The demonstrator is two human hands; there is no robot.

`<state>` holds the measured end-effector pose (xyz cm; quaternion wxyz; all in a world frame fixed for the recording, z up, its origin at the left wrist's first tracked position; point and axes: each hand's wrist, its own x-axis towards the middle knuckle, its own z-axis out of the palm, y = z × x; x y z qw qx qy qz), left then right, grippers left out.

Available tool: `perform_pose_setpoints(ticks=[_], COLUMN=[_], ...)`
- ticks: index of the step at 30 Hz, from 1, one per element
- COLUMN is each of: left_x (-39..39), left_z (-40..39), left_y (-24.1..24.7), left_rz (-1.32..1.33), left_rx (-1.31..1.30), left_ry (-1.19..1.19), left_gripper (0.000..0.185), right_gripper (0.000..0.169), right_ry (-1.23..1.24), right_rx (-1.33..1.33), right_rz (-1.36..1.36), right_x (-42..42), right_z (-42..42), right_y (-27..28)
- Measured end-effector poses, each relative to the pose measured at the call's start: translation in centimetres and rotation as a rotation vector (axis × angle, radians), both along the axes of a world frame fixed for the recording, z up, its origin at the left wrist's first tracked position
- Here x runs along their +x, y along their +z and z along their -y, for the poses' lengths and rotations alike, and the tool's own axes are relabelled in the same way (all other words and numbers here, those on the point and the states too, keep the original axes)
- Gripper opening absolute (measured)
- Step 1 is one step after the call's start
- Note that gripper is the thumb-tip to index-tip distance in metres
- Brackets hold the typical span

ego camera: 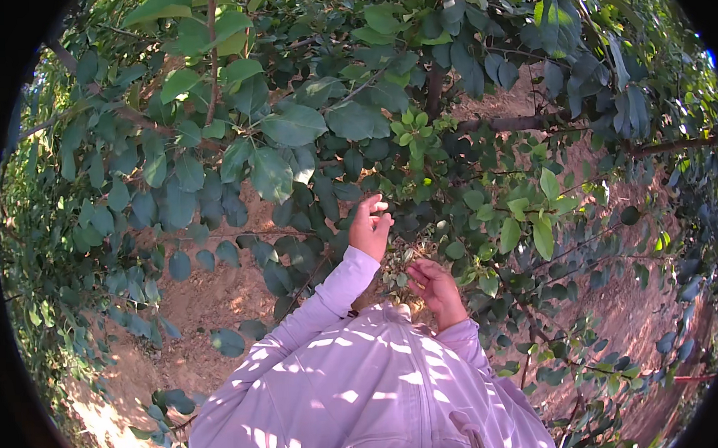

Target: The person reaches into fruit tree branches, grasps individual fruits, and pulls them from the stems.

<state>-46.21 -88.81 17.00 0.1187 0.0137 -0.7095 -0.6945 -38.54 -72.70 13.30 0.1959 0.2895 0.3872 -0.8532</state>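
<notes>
My left hand is raised among the leaves, fingers bent, with a gap between thumb and forefinger and nothing visible between them. Dark green leaves of a broad-leaved tree hang just to its left. Lower and to the right, my right hand has its fingers curled inward. Its fingertips are close to small pale leaves on thin twigs; whether they pinch anything is too small to tell. Above both hands grows a bright green leafy shoot.
Brown branches cross at the upper right, and another branch slants at the upper left. Light green leaves stand out at right. Dry brown soil shows below the foliage. A lilac jacket fills the bottom.
</notes>
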Motion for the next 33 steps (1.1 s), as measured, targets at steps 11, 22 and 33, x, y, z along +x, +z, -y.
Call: perform_pose_setpoints(ticks=[11,22,33], left_x=[-2.4,-1.5,1.2], left_z=[9.4,13.7,12.6], left_y=[6.3,8.1,7.4], left_rz=[-0.135,-0.045,0.071], left_rx=[0.457,0.640,0.349], left_ry=[0.143,-0.075,-0.072], left_gripper=[0.030,0.026,0.027], right_gripper=[0.018,0.021,0.021], right_ry=[-0.134,-0.262,-0.577], right_rx=[0.005,0.135,0.405], right_rz=[-0.080,-0.227,-0.764], right_x=[-3.6,-9.5,-27.8], right_z=[6.1,10.6,7.0], right_y=[1.6,6.1,15.5])
